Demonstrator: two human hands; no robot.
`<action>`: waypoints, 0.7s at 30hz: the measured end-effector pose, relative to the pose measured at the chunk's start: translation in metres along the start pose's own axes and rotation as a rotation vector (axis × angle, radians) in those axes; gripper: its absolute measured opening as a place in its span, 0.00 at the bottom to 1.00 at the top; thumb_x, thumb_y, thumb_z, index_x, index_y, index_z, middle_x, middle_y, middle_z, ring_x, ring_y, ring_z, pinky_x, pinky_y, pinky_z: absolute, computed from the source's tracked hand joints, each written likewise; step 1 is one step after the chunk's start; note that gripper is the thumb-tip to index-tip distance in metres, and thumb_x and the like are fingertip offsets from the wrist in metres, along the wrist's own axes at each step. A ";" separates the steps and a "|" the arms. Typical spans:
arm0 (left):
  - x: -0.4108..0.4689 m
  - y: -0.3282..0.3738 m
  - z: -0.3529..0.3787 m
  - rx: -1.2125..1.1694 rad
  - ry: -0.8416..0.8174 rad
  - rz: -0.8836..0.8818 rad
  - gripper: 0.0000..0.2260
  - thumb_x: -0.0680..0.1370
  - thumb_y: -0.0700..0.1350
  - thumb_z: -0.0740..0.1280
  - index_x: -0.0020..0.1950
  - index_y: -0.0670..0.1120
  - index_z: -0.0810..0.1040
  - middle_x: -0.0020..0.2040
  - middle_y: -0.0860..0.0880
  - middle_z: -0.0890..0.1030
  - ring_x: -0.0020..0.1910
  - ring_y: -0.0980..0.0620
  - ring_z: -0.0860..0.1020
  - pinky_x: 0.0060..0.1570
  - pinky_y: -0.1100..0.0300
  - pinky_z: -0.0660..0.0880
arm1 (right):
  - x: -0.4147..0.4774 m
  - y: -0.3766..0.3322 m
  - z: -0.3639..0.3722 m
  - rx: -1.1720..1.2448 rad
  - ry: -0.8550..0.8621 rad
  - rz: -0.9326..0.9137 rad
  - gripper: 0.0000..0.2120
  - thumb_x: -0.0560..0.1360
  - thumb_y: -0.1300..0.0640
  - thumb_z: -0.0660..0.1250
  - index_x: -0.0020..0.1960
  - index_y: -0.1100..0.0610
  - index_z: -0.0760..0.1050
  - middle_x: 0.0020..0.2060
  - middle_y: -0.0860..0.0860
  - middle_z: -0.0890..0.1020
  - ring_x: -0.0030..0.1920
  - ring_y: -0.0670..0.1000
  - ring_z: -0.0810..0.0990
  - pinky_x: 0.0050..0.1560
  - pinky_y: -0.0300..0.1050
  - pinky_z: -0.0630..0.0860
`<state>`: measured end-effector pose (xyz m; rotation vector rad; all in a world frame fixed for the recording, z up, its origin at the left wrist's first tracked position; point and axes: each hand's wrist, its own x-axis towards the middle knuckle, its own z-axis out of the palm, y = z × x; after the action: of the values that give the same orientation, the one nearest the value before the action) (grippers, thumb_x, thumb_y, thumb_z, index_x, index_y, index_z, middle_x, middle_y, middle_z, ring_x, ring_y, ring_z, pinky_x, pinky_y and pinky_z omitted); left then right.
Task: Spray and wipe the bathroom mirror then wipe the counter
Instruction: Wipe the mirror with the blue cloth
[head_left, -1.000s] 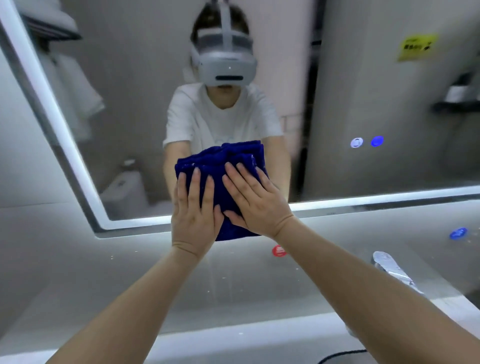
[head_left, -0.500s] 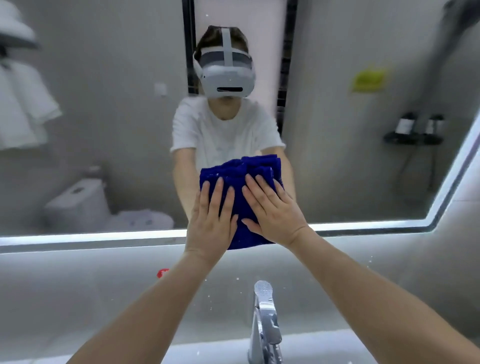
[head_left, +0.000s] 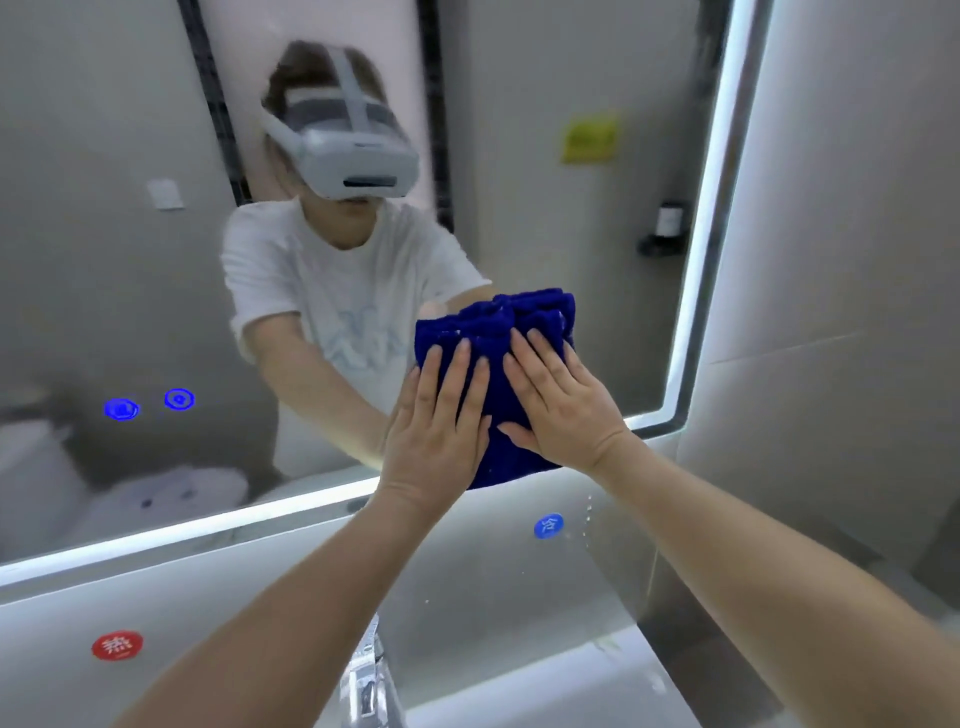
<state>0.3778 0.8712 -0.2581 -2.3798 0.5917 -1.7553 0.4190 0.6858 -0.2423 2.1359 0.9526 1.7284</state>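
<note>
left hand (head_left: 434, 431) and right hand (head_left: 563, 405) spread flat, pressing blue cloth (head_left: 493, 332) against mirror (head_left: 597, 234)

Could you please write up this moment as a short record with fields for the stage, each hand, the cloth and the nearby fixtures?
stage: wiping the mirror near its lower right corner
left hand: flat, fingers straight, pressing the cloth
right hand: flat, fingers straight, pressing the cloth beside the left hand
cloth: blue, bunched, held against the glass
faucet: chrome, below the arms
stickers: red sticker at lower left, blue sticker just below the cloth
</note>
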 end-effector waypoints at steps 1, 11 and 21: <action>0.005 0.008 0.004 0.006 0.005 0.000 0.24 0.82 0.48 0.52 0.76 0.40 0.53 0.72 0.39 0.59 0.75 0.39 0.49 0.74 0.47 0.50 | -0.004 0.010 0.001 0.007 0.009 -0.015 0.28 0.82 0.43 0.48 0.73 0.63 0.57 0.71 0.59 0.60 0.71 0.59 0.60 0.75 0.53 0.49; 0.078 0.078 0.035 0.022 0.007 -0.069 0.23 0.82 0.48 0.51 0.74 0.39 0.55 0.72 0.38 0.59 0.73 0.39 0.52 0.73 0.46 0.53 | -0.020 0.121 -0.003 0.038 0.074 -0.120 0.31 0.79 0.43 0.55 0.74 0.63 0.56 0.73 0.58 0.60 0.72 0.59 0.61 0.74 0.53 0.55; 0.241 0.043 -0.012 0.081 -0.033 0.019 0.24 0.81 0.48 0.49 0.75 0.40 0.53 0.75 0.39 0.59 0.75 0.41 0.54 0.74 0.48 0.53 | 0.080 0.209 -0.041 0.122 0.037 0.198 0.33 0.78 0.44 0.52 0.76 0.63 0.49 0.75 0.59 0.54 0.76 0.57 0.52 0.76 0.52 0.49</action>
<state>0.4168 0.7415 -0.0535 -2.3365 0.5263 -1.6958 0.4581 0.5669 -0.0521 2.3544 0.9040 1.8497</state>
